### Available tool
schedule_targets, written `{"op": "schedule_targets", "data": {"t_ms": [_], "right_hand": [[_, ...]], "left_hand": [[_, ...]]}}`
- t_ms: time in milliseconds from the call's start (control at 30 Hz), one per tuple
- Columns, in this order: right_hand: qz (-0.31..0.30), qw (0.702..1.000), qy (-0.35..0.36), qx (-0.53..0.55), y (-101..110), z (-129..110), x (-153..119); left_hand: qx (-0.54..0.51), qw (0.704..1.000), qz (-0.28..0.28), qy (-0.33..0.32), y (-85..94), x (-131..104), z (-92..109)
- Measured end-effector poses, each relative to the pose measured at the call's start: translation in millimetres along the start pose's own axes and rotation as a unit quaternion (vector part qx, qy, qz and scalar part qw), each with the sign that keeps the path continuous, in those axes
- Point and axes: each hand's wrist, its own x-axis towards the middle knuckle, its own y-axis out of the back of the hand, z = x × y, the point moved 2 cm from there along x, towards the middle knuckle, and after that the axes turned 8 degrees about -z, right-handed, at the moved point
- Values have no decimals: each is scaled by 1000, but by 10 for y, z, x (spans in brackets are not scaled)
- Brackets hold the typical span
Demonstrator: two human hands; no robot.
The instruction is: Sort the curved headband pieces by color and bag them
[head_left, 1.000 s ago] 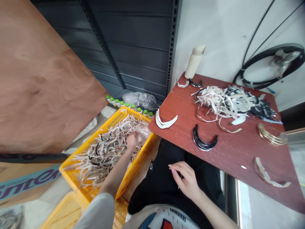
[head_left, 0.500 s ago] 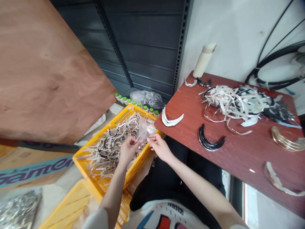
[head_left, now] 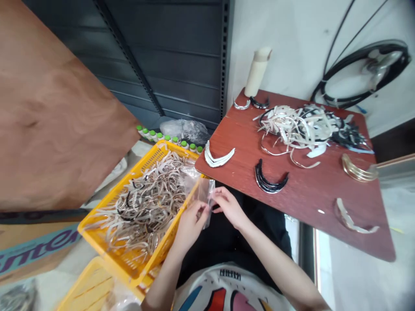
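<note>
A clear plastic bag point(head_left: 205, 193) is pinched between both my hands, over the near right edge of the yellow crate point(head_left: 162, 255). My left hand point(head_left: 193, 220) grips its lower side with thumb and fingers together. At the bag's upper right edge, my right hand point(head_left: 228, 206) has its fingers closed on the plastic. The crate holds a heap of thin curved strips point(head_left: 145, 198), mostly pale and metallic with a few black ones. More clear bags point(head_left: 191, 169) lie in the crate's far right corner.
On the red-brown table point(head_left: 304, 190) are a tangled pile of strips point(head_left: 298, 129), white strips point(head_left: 218, 157), black strips point(head_left: 269, 179), gold strips point(head_left: 358, 168) and a cream bottle point(head_left: 257, 72). Green-capped bottles point(head_left: 175, 140) line up behind the crate. A large brown board point(head_left: 58, 112) leans at left.
Both hands have brought the bag from above the crate's contents toward my body, over the crate's near edge. The camera view has shifted right.
</note>
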Motion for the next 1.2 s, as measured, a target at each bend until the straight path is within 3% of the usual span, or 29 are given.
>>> {"op": "schedule_targets", "data": {"t_ms": [133, 267, 367, 533, 600, 667, 733, 800, 900, 1200], "right_hand": [[38, 983, 69, -164, 100, 45, -311], [50, 969, 94, -224, 223, 190, -518], [52, 958, 84, -269, 329, 233, -653], [39, 940, 139, -308, 594, -108, -937], [100, 911, 202, -345, 810, -333, -1015], [186, 852, 245, -424, 1063, -515, -1036], [234, 795, 243, -505, 1292, -608, -988], [238, 763, 227, -557, 1453, -616, -900], [214, 751, 222, -584, 1549, -547, -790], [205, 749, 248, -579, 1529, -471, -791]], "left_hand": [[9, 998, -46, -34, -282, -16, -18], [20, 999, 30, -26, -476, -68, -92], [127, 987, 68, -73, -512, -95, -76], [275, 950, 47, -143, -508, -88, -1], [283, 945, 60, -150, -517, -75, 11], [283, 944, 76, -149, -536, -64, 16], [280, 945, 80, -146, -562, -55, 21], [277, 947, 77, -143, -583, -50, 24], [274, 949, 70, -138, -602, -45, 16], [254, 957, 54, -131, -634, -3, -45]]}}
